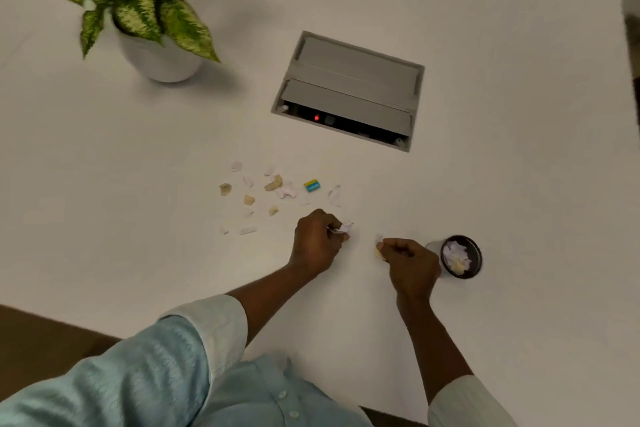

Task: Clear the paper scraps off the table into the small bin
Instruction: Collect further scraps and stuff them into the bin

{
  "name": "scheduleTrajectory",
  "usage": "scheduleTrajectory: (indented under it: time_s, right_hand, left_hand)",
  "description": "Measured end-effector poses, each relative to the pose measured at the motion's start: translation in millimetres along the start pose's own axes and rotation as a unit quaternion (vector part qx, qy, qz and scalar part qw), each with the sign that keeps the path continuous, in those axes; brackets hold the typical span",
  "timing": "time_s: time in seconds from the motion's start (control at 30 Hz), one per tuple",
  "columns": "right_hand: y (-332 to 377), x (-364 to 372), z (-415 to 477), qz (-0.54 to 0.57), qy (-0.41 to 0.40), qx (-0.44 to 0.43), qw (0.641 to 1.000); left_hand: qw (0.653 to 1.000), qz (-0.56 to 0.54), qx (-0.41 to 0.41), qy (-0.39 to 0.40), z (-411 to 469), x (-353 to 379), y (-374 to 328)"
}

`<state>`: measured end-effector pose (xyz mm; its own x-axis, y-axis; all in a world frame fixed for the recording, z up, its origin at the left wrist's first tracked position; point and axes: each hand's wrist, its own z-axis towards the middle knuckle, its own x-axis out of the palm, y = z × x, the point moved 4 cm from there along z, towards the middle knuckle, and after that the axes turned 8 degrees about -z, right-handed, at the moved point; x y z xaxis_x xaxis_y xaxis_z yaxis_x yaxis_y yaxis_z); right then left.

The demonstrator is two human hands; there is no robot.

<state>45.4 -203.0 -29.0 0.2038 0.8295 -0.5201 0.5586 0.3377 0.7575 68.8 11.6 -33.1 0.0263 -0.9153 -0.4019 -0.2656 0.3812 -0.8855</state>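
Pinching scraps | left fingers (pixel 327 220) grip white scrap (pixel 346 227), right fingers (pixel 393 246) grip yellow scrap (pixel 379 253) | bin (pixel 477 258) just right of right fingers; loose scraps (pixel 273 184) beyond left fingers | risk: light scraps may slip, missing bin

This looks like an office or meeting room. A broad white worktop (pixel 485 184) has a grey flip-lid cable and power box (pixel 349 88) sunk flush into it, a red indicator light (pixel 316 117) glowing inside, and a potted plant (pixel 152 21) stands nearby.
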Motion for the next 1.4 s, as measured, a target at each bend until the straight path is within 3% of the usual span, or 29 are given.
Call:
scheduleTrajectory:
  time_s: [0.23, 0.43, 0.9, 1.4]
  right_hand:
    - [-7, -92, 8, -0.018, -0.128, -0.006, 0.992]
    - [-20, -140, 24, -0.005, -0.178, 0.019, 0.984]
    - [-32, -156, 61, -0.088, -0.130, 0.027, 0.987]
    - [-23, -152, 60, -0.180, -0.130, -0.124, 0.967]
  left_hand:
    - [0.996, -0.028, 0.025, 0.079, -6, 92, -62]
    - [0.991, -0.013, 0.045, 0.127, -8, 154, -111]
    - [0.973, 0.127, 0.073, 0.181, -11, 210, -126]
    - [0.981, 0.081, 0.110, 0.137, -9, 181, -110]
